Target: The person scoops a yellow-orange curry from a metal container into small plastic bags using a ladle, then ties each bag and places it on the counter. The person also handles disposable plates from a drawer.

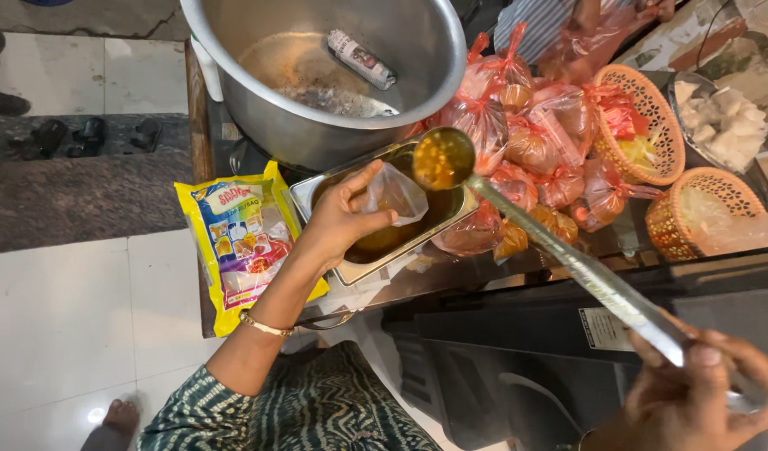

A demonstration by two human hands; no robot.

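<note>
Right hand (693, 392), nearest the camera, closed around the end of a long steel ladle (568, 259); the handle runs away from the body so that the bowl, full of yellow-brown curry, hangs over the rectangular steel tray (317, 188), where any drip would fall back into the liquid. Left hand (342, 219), fingers pinched on the rim of a small clear plastic bag (394, 194), holds the bag's mouth over the tray, just beside the ladle bowl. Beyond the tray, a large aluminium pot (317, 67), nearly empty, with a small packet lying inside. To the tray's right, a heap of filled, knotted bags (526, 134) and two orange baskets (651, 117). To its left, a yellow printed packet (238, 238) lying flat
</note>
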